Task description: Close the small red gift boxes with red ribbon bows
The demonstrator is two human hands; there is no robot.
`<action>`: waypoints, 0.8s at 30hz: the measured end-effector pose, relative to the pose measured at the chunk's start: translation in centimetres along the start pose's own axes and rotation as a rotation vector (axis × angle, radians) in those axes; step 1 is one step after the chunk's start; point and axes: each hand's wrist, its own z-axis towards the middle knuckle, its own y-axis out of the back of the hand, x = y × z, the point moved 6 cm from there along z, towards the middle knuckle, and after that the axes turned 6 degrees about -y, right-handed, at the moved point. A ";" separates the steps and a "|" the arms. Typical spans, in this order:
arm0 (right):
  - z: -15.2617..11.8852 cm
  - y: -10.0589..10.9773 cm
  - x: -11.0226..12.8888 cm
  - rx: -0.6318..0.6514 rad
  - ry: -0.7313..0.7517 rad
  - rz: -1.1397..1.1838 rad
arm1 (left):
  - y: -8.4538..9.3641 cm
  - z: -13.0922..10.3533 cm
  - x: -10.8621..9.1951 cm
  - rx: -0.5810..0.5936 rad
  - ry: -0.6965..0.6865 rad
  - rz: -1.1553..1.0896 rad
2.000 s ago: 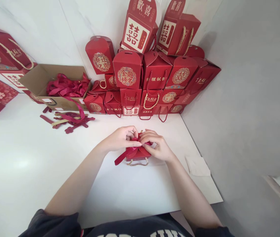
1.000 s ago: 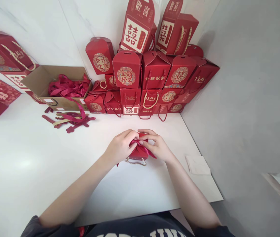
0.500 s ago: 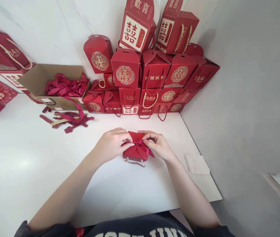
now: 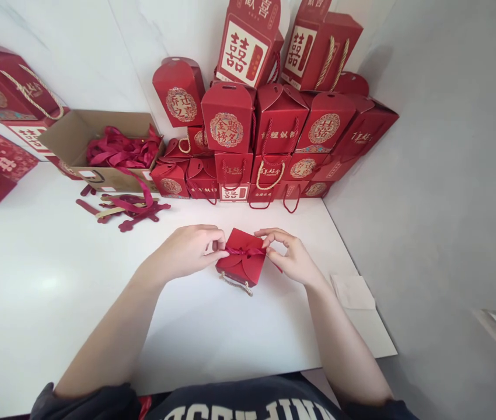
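A small red gift box (image 4: 240, 271) with a petal-fold top sits on the white table in front of me. Across its top runs a dark pink ribbon (image 4: 244, 252), knotted at the middle. My left hand (image 4: 195, 248) pinches the ribbon's left end between thumb and fingers. On the other side, my right hand (image 4: 289, 254) pinches the right end, and a loose tail hangs below those fingers. The ribbon is stretched between both hands. A twisted cord handle (image 4: 236, 284) lies at the box's near side.
Red gift boxes (image 4: 228, 122) are stacked against the back wall. Left of them, a cardboard box (image 4: 119, 182) holds pink ribbons (image 4: 121, 149), one trailing over its edge onto several flat strips (image 4: 129, 211). Folded white tissue (image 4: 353, 291) lies at the right, beside a grey wall (image 4: 440, 175).
Both hands have moved apart, drawing the ribbon ends outward. The loops bunched at the middle have become a tight knot, and the box has turned slightly.
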 end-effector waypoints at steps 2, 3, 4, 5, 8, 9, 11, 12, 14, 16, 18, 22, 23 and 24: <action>0.1 -0.3 -0.3 0.076 -0.043 0.079 | 0.1 0.0 0.1 -0.027 0.022 0.008; 0.1 -0.3 -0.4 0.091 -0.055 0.106 | 0.2 0.0 0.1 -0.054 0.025 0.005; 0.2 -0.3 -0.5 0.090 -0.055 0.115 | 0.3 0.1 0.0 -0.076 0.021 -0.007; 0.2 -0.2 -0.5 0.080 -0.042 0.107 | 0.4 0.1 -0.1 -0.090 0.008 -0.032; 0.3 -0.2 -0.1 0.063 0.035 0.038 | 0.0 0.0 -0.9 -0.016 -0.102 -0.167; 0.2 -0.3 0.1 0.072 0.057 0.022 | -0.2 0.0 -1.2 0.041 -0.147 -0.209; 0.1 -0.5 0.3 0.094 0.084 0.006 | -0.6 -0.2 -1.6 0.145 -0.204 -0.253; 0.1 -0.5 0.3 0.099 0.090 0.004 | -0.6 -0.3 -1.6 0.172 -0.208 -0.253; 0.0 -0.5 0.4 0.087 0.093 0.003 | -0.4 -0.3 -1.4 0.146 -0.190 -0.225; 0.0 -0.3 0.4 0.061 0.092 -0.002 | -0.1 -0.3 -1.2 0.071 -0.180 -0.182; -0.1 -0.2 0.5 0.046 0.089 -0.008 | 0.2 -0.3 -1.2 -0.001 -0.195 -0.140; -0.1 -0.4 0.5 0.055 0.086 -0.022 | 0.2 -0.2 -1.2 -0.039 -0.226 -0.049; -0.1 -0.4 0.5 0.057 0.089 -0.025 | 0.1 -0.2 -1.2 -0.037 -0.227 -0.028; 0.0 -0.5 0.5 0.057 0.092 -0.028 | 0.0 -0.1 -1.2 -0.035 -0.229 -0.010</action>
